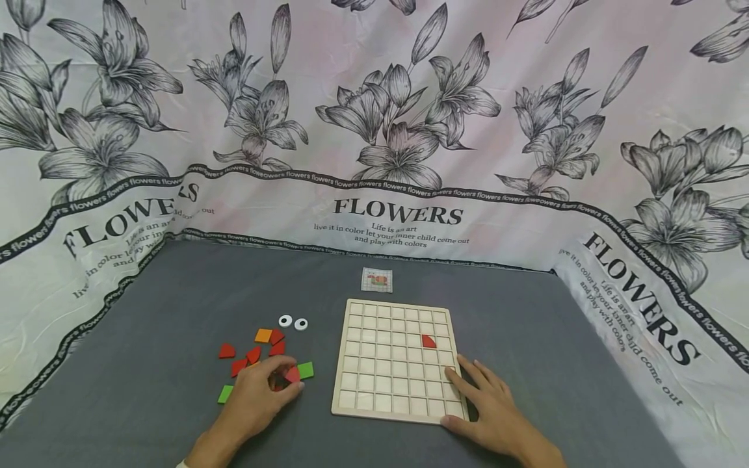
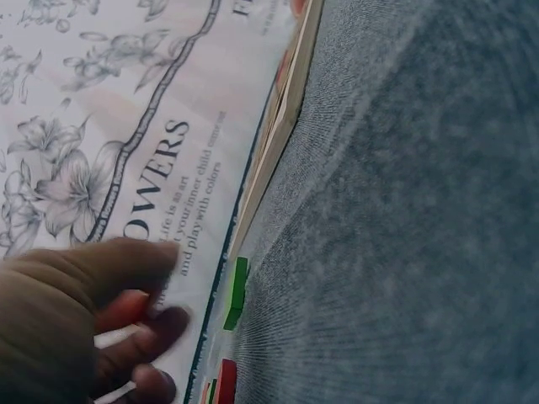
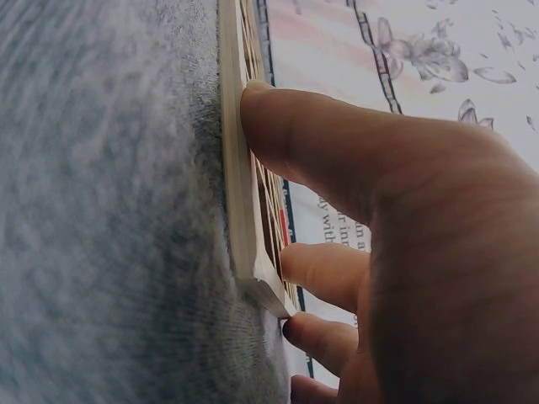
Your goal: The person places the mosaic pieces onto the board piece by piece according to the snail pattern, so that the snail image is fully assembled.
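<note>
The left hand (image 1: 257,393) pinches a red piece (image 1: 292,375), best lifted gently, while the spread right hand (image 1: 490,411) touching the board (image 1: 374,414) should steady it.

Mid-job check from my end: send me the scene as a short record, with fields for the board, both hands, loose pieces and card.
Board: wooden grid; one red quarter-round piece on it, toward the far right
Left hand: pinches a red piece, left of the board
Right hand: rests at the board's right edge
Loose pieces: red, an orange square and a green square among them, left of the board
Eye discs: two, side by side
Picture card: beyond the board's far edge
</note>
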The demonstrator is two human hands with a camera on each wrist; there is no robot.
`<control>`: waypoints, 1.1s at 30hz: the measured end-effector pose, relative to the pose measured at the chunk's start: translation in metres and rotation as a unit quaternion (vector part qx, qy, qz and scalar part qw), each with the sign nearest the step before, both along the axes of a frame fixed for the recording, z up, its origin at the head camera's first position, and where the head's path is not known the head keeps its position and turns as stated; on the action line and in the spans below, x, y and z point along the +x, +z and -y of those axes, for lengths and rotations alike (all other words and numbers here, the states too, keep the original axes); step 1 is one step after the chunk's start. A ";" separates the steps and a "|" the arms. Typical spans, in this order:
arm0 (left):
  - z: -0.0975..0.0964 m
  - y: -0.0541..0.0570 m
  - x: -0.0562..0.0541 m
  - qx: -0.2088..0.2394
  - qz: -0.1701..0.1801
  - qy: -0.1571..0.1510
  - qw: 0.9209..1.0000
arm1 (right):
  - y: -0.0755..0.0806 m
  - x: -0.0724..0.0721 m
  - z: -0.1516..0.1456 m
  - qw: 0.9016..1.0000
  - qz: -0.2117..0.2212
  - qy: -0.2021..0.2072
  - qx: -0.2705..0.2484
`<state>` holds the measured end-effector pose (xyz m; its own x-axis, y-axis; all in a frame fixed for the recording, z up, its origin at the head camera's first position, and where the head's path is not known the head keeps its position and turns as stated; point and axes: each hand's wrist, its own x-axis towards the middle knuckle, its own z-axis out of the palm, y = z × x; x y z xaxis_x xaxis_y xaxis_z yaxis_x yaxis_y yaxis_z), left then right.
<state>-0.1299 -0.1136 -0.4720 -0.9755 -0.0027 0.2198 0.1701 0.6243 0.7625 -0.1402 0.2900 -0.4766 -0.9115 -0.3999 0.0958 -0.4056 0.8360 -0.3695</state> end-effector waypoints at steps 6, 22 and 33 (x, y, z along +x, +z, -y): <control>-0.007 0.003 -0.001 0.114 -0.052 -0.022 0.992 | -0.001 0.000 -0.002 1.000 -0.002 -0.003 0.001; -0.052 0.023 -0.015 0.296 -0.009 -0.169 0.940 | -0.001 0.001 -0.004 1.000 -0.010 0.010 0.002; -0.099 0.024 -0.039 0.279 0.029 -0.250 0.927 | 0.000 0.001 -0.002 1.000 0.005 0.009 0.010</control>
<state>-0.1688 -0.0143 -0.4484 -0.8959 0.3545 0.2678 0.2808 -0.0153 0.9596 -0.1392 0.2925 -0.4763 -0.9052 -0.4175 0.0793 -0.4168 0.8362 -0.3565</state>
